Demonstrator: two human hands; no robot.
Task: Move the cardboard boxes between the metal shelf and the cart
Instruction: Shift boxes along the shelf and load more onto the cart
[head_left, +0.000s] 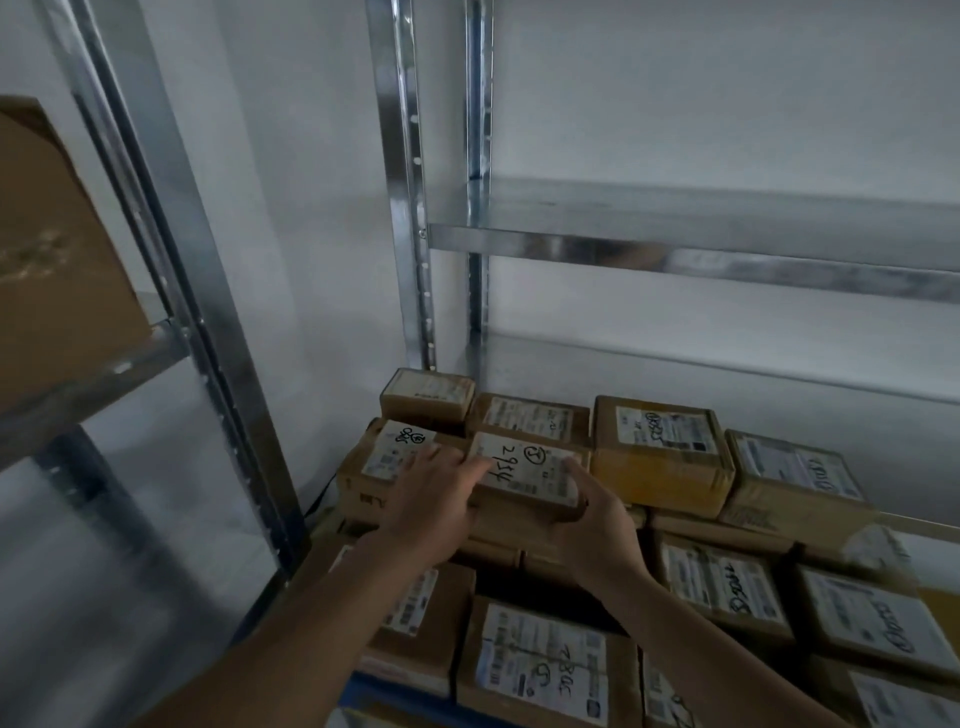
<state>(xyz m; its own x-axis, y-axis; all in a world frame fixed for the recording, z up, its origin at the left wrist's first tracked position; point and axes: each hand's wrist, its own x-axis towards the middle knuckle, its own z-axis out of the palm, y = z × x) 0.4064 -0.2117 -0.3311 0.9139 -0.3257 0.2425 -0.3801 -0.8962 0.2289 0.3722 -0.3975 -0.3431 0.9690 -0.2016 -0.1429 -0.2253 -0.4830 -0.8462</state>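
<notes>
Atop the pile, the labelled box (524, 470) is clasped at its nine o'clock edge by the left hand (436, 499) and at its four o'clock corner by the right hand (597, 519). The neighbouring boxes (662, 452), pressed close at three and twelve o'clock, could be dragged or toppled if it is lifted askew. The metal shelf (675, 249) is seen at one o'clock, and its upright (410, 208) may be struck at twelve.

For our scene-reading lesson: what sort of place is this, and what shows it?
Likely a parcel stockroom or warehouse: galvanised metal shelf, stacks of labelled cardboard boxes, and the left hand and right hand gripping one marked box.
</notes>
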